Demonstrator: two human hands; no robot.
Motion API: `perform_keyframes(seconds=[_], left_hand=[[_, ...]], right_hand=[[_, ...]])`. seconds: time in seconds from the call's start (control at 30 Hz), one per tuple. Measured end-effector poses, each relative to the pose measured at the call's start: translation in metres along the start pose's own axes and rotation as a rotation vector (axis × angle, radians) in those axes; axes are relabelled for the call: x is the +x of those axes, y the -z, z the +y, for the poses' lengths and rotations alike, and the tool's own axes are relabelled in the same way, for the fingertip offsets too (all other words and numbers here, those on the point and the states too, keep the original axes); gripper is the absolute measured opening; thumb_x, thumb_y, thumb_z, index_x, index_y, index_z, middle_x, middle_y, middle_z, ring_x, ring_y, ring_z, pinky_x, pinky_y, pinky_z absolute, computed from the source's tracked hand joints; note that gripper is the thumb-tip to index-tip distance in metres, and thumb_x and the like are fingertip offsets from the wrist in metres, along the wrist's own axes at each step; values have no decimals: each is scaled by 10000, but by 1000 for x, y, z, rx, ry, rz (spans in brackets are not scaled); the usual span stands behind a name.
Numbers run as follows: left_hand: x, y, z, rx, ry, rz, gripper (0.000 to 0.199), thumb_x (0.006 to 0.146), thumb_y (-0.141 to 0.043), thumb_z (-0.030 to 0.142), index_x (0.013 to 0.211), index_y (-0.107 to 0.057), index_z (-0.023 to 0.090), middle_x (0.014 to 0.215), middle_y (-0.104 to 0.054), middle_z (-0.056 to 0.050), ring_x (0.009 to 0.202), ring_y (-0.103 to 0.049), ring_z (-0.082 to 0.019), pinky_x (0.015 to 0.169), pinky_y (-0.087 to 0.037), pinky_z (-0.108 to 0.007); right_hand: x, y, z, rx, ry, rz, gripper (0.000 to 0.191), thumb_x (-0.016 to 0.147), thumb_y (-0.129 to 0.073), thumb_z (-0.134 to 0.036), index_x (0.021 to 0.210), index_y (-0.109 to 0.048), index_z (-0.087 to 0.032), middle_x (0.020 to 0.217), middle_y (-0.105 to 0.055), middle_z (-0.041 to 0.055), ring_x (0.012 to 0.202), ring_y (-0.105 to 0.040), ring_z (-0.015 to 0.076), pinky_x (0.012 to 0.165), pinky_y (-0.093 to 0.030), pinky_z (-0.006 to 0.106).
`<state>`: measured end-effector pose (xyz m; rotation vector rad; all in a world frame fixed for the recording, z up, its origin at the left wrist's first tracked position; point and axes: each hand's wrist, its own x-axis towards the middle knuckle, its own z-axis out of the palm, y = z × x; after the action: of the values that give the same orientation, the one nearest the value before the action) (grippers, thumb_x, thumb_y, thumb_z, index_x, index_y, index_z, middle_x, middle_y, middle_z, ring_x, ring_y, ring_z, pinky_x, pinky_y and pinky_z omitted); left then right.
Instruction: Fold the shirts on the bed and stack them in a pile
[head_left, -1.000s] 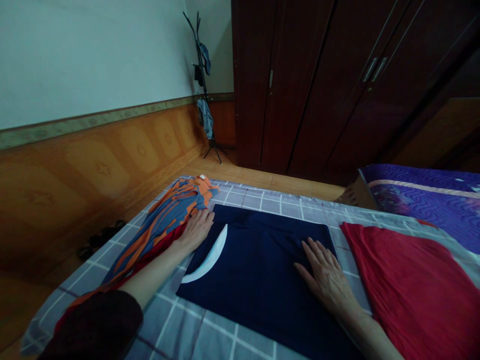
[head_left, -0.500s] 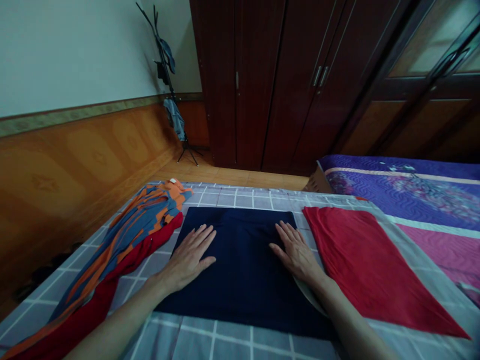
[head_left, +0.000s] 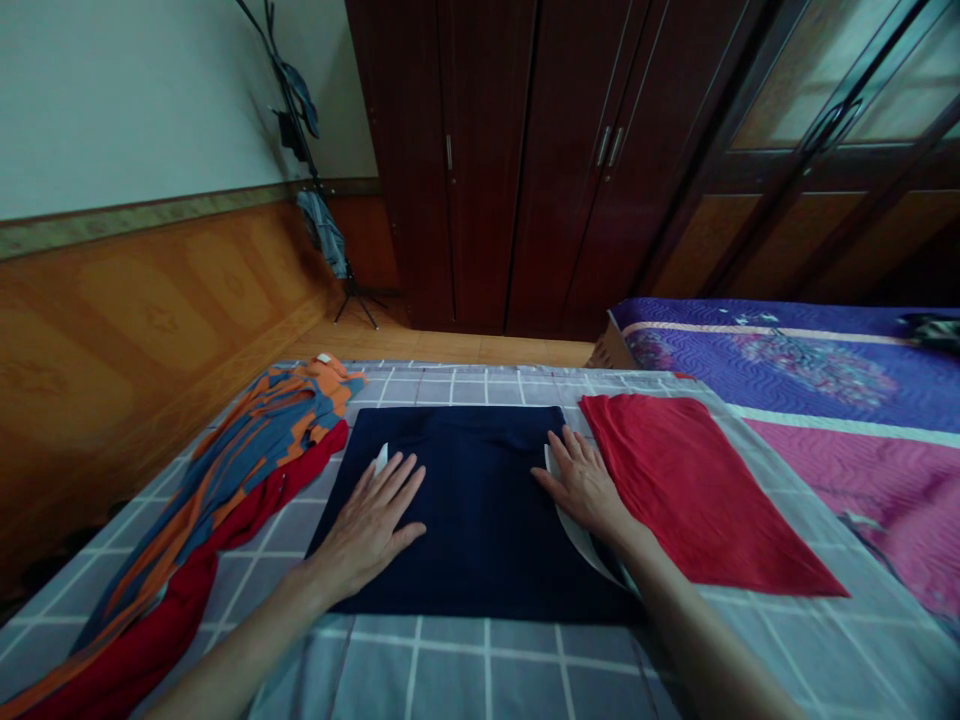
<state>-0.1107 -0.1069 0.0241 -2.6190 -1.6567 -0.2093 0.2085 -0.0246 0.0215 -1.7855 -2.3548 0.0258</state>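
A dark blue cloth (head_left: 480, 520) lies flat on the grey checked bedspread (head_left: 450, 660). My left hand (head_left: 371, 520) rests palm down on its left part, fingers spread, with a small white piece (head_left: 381, 458) showing by the fingertips. On the cloth's right edge lies my right hand (head_left: 581, 483), also flat with fingers apart. A pale curved edge (head_left: 581, 540) shows beneath and beside that hand. Neither hand grips anything visible. To the right a red cloth (head_left: 697, 490) is spread out, close to my right hand.
Orange and blue striped clothing (head_left: 247, 450) and a red garment (head_left: 262, 505) lie bunched at the left. Beyond the bed stand a dark wooden wardrobe (head_left: 480, 200) and a coat rack (head_left: 300, 130). A purple and pink bed cover (head_left: 810, 370) is at the right.
The view has shifted slightly right. More of the pale curved edge shows by my right hand, and the white piece now shows near my left fingertips. Both hands remain flat on the blue cloth.
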Motion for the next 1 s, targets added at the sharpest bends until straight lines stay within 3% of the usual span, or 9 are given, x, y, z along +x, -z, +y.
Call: perform_keyframes(seconds=[0.1, 0.2, 0.3, 0.5, 0.6, 0.77, 0.9, 1.0], left_hand=[[-1, 8, 30, -45, -112, -70, 680, 923, -457, 440, 1488, -116, 273, 1549, -185, -42, 1422, -146, -255, 1139, -172, -497], [-1, 3, 49, -86, -148, -141, 730, 896, -502, 451, 1486, -104, 288, 1556, -147, -45, 1423, -125, -276, 1135, -158, -521], [-5, -4, 50, -115, -125, -173, 719, 899, -496, 441, 1485, -103, 299, 1558, -140, -42, 1422, -125, -286, 1130, -158, -530], [-23, 0, 31, -145, -77, -193, 688, 910, -480, 431, 1483, -122, 297, 1550, -160, -49, 1419, -139, -293, 1123, -181, -539], [-29, 5, 19, -160, -61, -188, 693, 896, -516, 409, 1478, -154, 304, 1538, -203, -54, 1411, -175, -291, 1119, -204, -541], [-29, 5, 1, -190, -24, -133, 641, 904, -512, 397, 1466, -240, 256, 1520, -262, -82, 1403, -214, -270, 1124, -239, -509], [-29, -1, -4, -220, -31, -88, 607, 913, -491, 411, 1454, -277, 237, 1516, -275, -94, 1400, -223, -268, 1122, -245, -521], [-32, -2, -5, -254, -39, -55, 604, 915, -490, 404, 1455, -270, 243, 1515, -282, -88, 1403, -218, -259, 1126, -247, -520]], right_hand=[[-20, 13, -35, 58, 143, -15, 654, 880, -499, -453, 1413, -380, -94, 1494, -267, 194, 1378, -227, 347, 1094, -250, 494], [-44, 12, -68, 150, 379, -86, 642, 872, -525, -440, 1426, -364, -159, 1508, -254, 140, 1392, -206, 302, 1119, -224, 479], [-59, 1, -69, 178, 464, -119, 654, 866, -533, -463, 1428, -358, -179, 1502, -281, 122, 1393, -215, 282, 1126, -213, 493], [-77, -4, 3, 27, 131, 68, 573, 885, -485, -443, 1343, -472, -98, 1435, -389, 192, 1331, -340, 338, 1044, -354, 509], [-96, 3, 27, 45, 94, 79, 565, 874, -477, -435, 1304, -497, -69, 1322, -515, 207, 1216, -491, 318, 991, -432, 465], [-116, 9, 33, 122, 37, 34, 529, 852, -465, -461, 1245, -543, -115, 1193, -613, 172, 1120, -573, 294, 929, -484, 422], [-105, 8, 36, 142, -157, -65, 588, 808, -466, -520, 1244, -534, -131, 1181, -611, 169, 1004, -635, 304, 833, -515, 416], [-89, 10, 37, 140, -314, -170, 580, 742, -501, -576, 1144, -584, -166, 1043, -668, 128, 853, -674, 290, 694, -518, 382]])
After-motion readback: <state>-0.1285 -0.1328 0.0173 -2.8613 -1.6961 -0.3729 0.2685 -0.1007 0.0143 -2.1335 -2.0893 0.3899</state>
